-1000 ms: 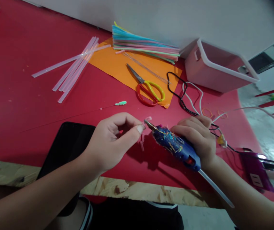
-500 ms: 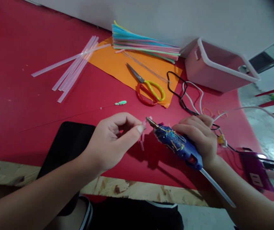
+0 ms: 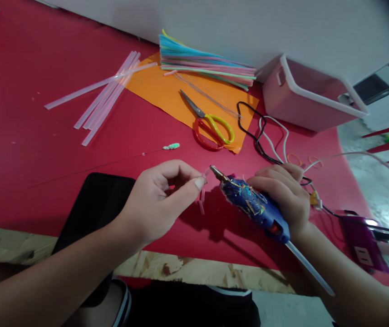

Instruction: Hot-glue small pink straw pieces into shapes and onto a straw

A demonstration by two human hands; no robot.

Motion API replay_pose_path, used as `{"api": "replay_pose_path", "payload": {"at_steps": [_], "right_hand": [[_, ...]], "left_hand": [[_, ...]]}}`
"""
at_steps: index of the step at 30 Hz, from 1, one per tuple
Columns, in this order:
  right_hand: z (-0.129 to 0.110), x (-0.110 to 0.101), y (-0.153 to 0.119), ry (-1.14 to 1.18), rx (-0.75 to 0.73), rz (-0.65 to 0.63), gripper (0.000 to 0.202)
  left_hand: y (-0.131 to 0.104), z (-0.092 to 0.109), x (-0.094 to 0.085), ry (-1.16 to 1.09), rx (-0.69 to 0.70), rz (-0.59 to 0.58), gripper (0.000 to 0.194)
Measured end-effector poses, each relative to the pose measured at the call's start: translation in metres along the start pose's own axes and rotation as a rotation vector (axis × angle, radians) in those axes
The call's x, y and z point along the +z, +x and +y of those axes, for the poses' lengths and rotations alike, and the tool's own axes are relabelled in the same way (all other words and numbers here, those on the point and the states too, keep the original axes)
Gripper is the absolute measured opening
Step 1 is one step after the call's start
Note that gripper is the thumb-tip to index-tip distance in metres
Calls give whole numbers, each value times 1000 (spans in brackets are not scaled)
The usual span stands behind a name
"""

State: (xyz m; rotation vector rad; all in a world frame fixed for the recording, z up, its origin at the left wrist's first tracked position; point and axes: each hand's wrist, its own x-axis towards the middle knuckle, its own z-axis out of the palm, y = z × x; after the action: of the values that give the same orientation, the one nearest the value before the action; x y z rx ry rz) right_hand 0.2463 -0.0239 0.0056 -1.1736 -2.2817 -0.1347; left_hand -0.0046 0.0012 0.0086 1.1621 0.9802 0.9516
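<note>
Between thumb and forefinger, my left hand point(image 3: 167, 195) pinches a small bent pink pipe cleaner point(image 3: 202, 195), partly hidden by the fingertips. My right hand point(image 3: 283, 195) is wrapped round a blue hot glue gun point(image 3: 252, 202) smeared with dried glue and glitter. Its metal nozzle point(image 3: 215, 171) points left, at the upper end of the pink piece; whether they touch I cannot tell. A clear glue stick point(image 3: 310, 268) juts from the gun's rear. Above my left hand lies a thin wire with a fuzzy green tip point(image 3: 171, 146).
Scissors point(image 3: 199, 112) lie partly on an orange sheet point(image 3: 177, 102), below a bundle of pipe cleaners point(image 3: 204, 61). Clear glue sticks point(image 3: 102, 95) are left of it. A pink bin point(image 3: 303, 104), cords point(image 3: 257, 141), a purple power strip point(image 3: 361, 240) and a black phone point(image 3: 95, 209) surround my hands.
The glue gun has shifted slightly right, its nozzle tip drawing a little away from the pink pipe cleaner. My left hand has stayed almost still.
</note>
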Motion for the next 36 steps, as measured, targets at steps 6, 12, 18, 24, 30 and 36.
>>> {"api": "replay_pose_path", "payload": {"at_steps": [6,12,18,24,30,36], "right_hand": [[1,0,0,-17,-59,-28,10],[2,1,-1,-57,-9,-21,8],[2,1,-1,-50,31,17,10],[11,0,-3,-108,90,-134,10],[17,-2,-3,-119,164,-304,33],[12,0,-3,-75,166,-403,49]], "left_hand": [[0,-1,1,-5,4,-9,13],[-1,-3,-1,14,14,-3,13],[0,-1,0,18,9,5,12],[0,4,1,20,-13,-18,10],[0,2,0,2,-71,4,11],[5,4,1,-360,-350,-100,17]]}}
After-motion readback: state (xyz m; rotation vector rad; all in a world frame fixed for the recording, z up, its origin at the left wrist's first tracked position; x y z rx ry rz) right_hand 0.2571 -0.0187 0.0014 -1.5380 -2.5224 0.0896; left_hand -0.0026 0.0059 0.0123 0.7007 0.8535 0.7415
